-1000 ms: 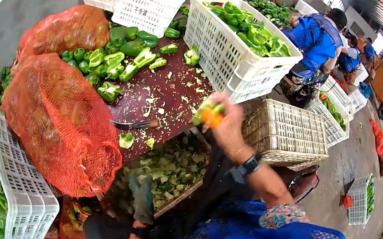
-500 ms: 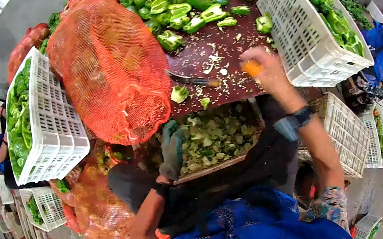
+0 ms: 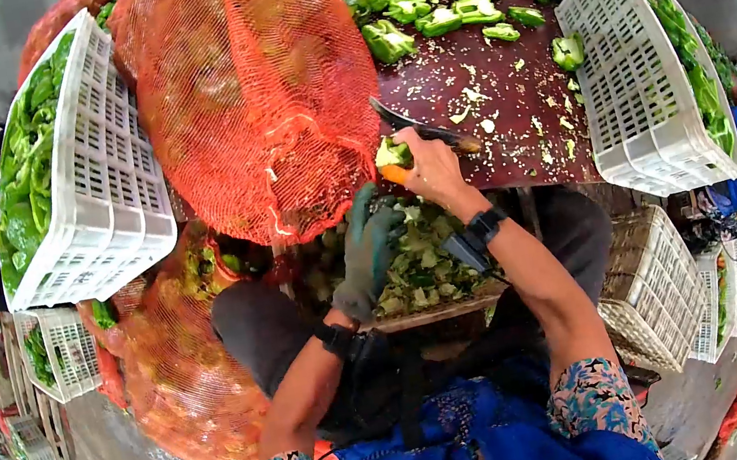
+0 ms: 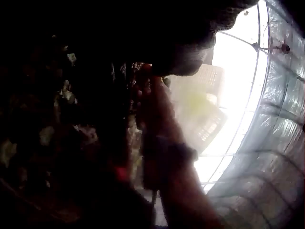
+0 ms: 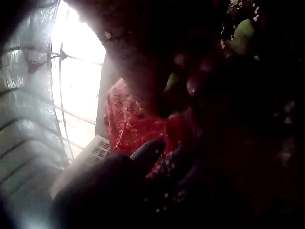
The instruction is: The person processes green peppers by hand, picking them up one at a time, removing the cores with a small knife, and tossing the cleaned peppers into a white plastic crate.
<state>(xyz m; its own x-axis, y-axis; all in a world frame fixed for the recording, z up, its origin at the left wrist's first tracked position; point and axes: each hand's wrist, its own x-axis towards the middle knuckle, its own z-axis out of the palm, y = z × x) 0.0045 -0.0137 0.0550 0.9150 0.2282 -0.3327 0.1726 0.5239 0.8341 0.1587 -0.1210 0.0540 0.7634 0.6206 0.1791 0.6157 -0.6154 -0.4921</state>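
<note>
My bare right hand (image 3: 438, 169) pinches a pale green piece of bell pepper (image 3: 391, 152) at the table's front edge. Something orange (image 3: 394, 174) sits at its thumb. Just beyond lies a curved knife (image 3: 425, 129), its wooden handle toward the right. My left hand (image 3: 371, 254), in a grey-green glove, is below the pepper piece with nothing held, fingers loosely bent over a bin of pepper scraps (image 3: 437, 258). Both wrist views are dark; seeds dot the glove (image 5: 164, 191) in the right wrist view.
A bulging red mesh sack (image 3: 255, 103) fills the table's left half. Cut and whole green peppers (image 3: 432, 0) lie at the back. Seeds litter the maroon tabletop (image 3: 510, 143). White crates of peppers stand left (image 3: 109, 166) and right (image 3: 631, 79); another crate (image 3: 647, 291) is below.
My right hand has swung left from beside the right crate, where it let go of a pepper, and has taken the piece near the knife. My left hand has risen toward it.
</note>
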